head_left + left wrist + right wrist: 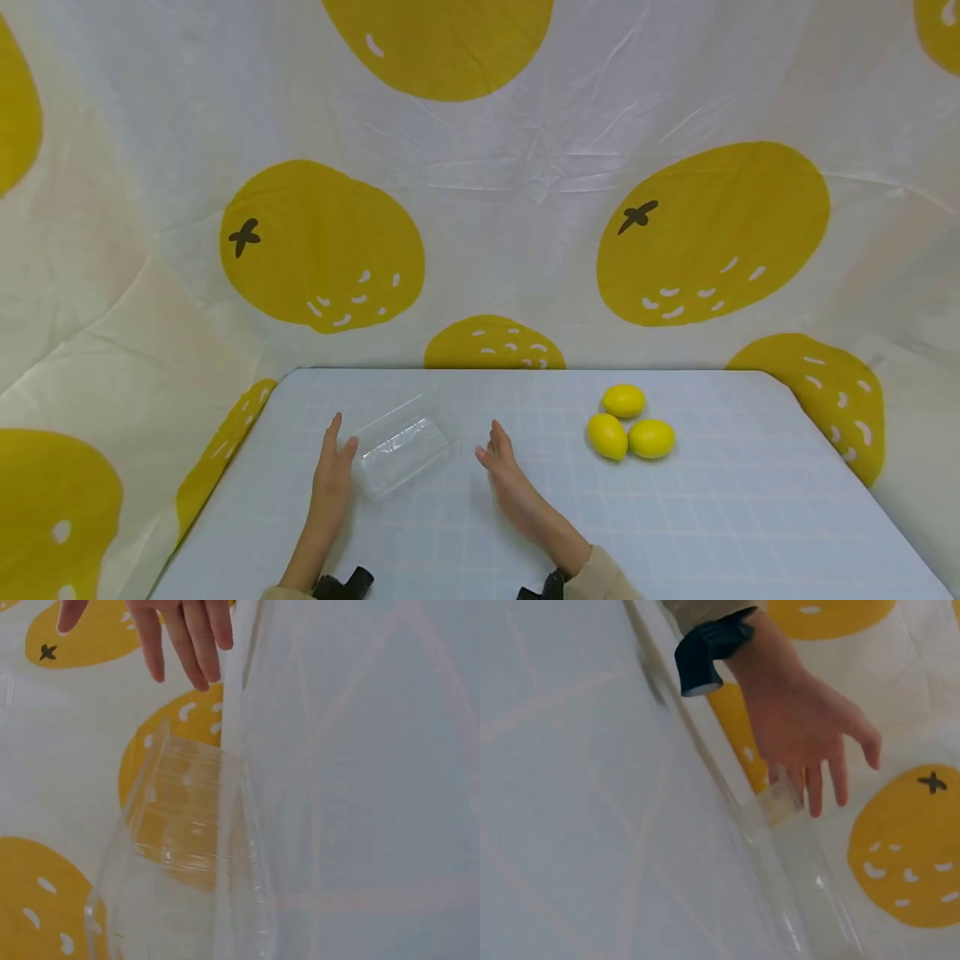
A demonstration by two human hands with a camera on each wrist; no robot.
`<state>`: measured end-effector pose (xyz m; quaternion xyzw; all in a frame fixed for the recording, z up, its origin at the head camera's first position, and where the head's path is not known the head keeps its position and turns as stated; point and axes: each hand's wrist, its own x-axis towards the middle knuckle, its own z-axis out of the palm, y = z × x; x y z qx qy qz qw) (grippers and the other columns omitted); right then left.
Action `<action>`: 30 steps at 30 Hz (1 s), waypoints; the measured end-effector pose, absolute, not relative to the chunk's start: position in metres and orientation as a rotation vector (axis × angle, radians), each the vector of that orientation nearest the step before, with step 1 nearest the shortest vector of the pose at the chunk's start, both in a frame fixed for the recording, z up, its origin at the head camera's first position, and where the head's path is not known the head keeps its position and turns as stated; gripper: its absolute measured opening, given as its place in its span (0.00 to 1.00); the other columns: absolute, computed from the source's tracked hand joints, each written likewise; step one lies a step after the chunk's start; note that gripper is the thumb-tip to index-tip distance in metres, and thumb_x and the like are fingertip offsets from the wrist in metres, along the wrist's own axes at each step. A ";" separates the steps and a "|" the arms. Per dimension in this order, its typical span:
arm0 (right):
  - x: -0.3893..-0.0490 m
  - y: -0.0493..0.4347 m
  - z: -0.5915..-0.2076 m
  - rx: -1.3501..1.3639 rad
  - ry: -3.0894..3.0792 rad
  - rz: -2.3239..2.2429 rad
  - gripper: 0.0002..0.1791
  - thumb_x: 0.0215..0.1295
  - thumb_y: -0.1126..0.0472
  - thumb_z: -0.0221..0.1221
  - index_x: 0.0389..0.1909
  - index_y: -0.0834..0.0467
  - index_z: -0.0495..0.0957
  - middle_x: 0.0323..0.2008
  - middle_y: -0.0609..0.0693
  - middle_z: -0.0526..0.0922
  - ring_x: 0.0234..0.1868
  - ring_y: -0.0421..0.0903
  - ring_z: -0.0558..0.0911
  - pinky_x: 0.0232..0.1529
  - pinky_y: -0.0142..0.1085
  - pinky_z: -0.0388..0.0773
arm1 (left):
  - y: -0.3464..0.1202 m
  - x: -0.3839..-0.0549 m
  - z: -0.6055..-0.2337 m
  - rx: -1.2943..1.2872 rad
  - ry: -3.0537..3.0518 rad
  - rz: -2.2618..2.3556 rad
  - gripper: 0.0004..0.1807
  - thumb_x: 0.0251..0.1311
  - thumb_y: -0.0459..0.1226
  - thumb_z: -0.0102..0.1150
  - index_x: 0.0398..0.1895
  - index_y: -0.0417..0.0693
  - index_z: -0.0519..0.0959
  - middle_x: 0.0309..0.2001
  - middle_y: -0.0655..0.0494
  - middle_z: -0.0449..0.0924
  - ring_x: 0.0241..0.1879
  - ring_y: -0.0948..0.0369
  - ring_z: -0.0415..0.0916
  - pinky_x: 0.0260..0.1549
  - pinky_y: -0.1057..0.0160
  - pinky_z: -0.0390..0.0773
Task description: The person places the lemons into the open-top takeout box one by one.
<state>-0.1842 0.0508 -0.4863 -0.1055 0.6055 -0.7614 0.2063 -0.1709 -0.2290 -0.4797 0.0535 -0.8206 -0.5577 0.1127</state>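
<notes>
A clear plastic container (pixel 405 457) lies at a slant on the table, left of the middle. Close by its left side is my left hand (pixel 332 482), fingers extended forward; whether it touches the plastic I cannot tell. My right hand (pixel 517 487) hovers to the right of the container, apart from it, with thumb and fingers straight and nothing held. Across the see-through container (pixel 191 847), the left wrist view shows my right hand (pixel 184 630) with its fingers spread. In the right wrist view, the container's edge overlaps the fingertips of my left hand (pixel 799 724).
Three yellow lemons (pixel 624 401) sit grouped on the right half of the table. A pale checked cloth covers the table (pixel 712 517). Behind and beside it hangs a white curtain (pixel 517 250) printed with large yellow fruit. Each wrist carries a black strap (pixel 712 649).
</notes>
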 end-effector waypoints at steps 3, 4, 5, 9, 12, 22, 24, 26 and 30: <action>-0.190 0.039 -0.493 -0.302 1.562 -2.213 0.48 0.77 0.48 0.46 0.76 0.57 0.20 0.75 0.61 0.17 0.76 0.59 0.22 0.73 0.56 0.23 | -0.236 -0.179 -0.490 0.194 -2.154 -1.924 0.34 0.78 0.46 0.33 0.80 0.42 0.42 0.79 0.46 0.40 0.78 0.51 0.35 0.75 0.49 0.38; -0.191 0.036 -0.495 -0.300 1.514 -2.252 0.47 0.77 0.48 0.45 0.76 0.57 0.20 0.75 0.61 0.17 0.76 0.58 0.22 0.74 0.54 0.24 | -0.238 -0.182 -0.492 0.210 -2.068 -2.016 0.34 0.78 0.46 0.32 0.80 0.42 0.41 0.80 0.46 0.39 0.78 0.52 0.35 0.75 0.51 0.37; -0.194 0.033 -0.497 -0.295 1.463 -2.288 0.47 0.78 0.48 0.44 0.76 0.57 0.19 0.75 0.60 0.16 0.76 0.56 0.22 0.74 0.52 0.24 | -0.238 -0.185 -0.494 0.225 -1.986 -2.099 0.34 0.78 0.46 0.31 0.80 0.42 0.40 0.80 0.47 0.38 0.78 0.53 0.35 0.75 0.53 0.36; -0.202 0.019 -0.505 -0.280 1.262 -2.432 0.43 0.80 0.52 0.39 0.75 0.56 0.16 0.75 0.59 0.15 0.76 0.55 0.21 0.75 0.49 0.23 | -0.241 -0.193 -0.503 0.252 -1.736 -2.334 0.33 0.78 0.45 0.27 0.79 0.43 0.35 0.80 0.47 0.34 0.78 0.56 0.31 0.75 0.58 0.31; -0.207 0.010 -0.511 -0.271 1.149 -2.491 0.42 0.80 0.53 0.37 0.74 0.57 0.14 0.75 0.59 0.15 0.75 0.55 0.20 0.74 0.48 0.21 | -0.244 -0.197 -0.512 0.195 -1.684 -2.389 0.33 0.78 0.43 0.27 0.79 0.41 0.36 0.79 0.43 0.39 0.78 0.54 0.35 0.75 0.59 0.33; -0.202 -0.002 -0.530 -0.376 1.354 -2.404 0.39 0.80 0.56 0.37 0.76 0.59 0.22 0.77 0.61 0.24 0.77 0.56 0.27 0.75 0.48 0.26 | -0.247 -0.196 -0.525 0.090 -1.837 -2.311 0.30 0.80 0.43 0.27 0.77 0.36 0.41 0.74 0.35 0.55 0.72 0.56 0.57 0.74 0.59 0.51; -0.201 -0.002 -0.529 -0.401 1.406 -2.387 0.39 0.79 0.57 0.38 0.77 0.59 0.23 0.77 0.62 0.25 0.77 0.57 0.28 0.75 0.49 0.26 | -0.246 -0.196 -0.524 0.095 -1.837 -2.321 0.30 0.79 0.42 0.27 0.77 0.38 0.40 0.74 0.35 0.55 0.72 0.56 0.57 0.74 0.59 0.50; -0.200 -0.002 -0.529 -0.415 1.443 -2.376 0.40 0.79 0.57 0.39 0.77 0.60 0.24 0.77 0.63 0.26 0.77 0.58 0.29 0.75 0.50 0.26 | -0.244 -0.196 -0.523 0.095 -1.829 -2.333 0.30 0.79 0.39 0.28 0.77 0.38 0.39 0.74 0.34 0.54 0.73 0.54 0.56 0.74 0.58 0.49; -0.200 0.000 -0.527 -0.397 1.468 -2.362 0.41 0.78 0.57 0.40 0.77 0.59 0.24 0.78 0.63 0.27 0.77 0.58 0.30 0.75 0.50 0.28 | -0.241 -0.197 -0.520 0.122 -1.870 -2.314 0.29 0.78 0.39 0.26 0.78 0.40 0.39 0.74 0.36 0.56 0.74 0.52 0.54 0.75 0.54 0.46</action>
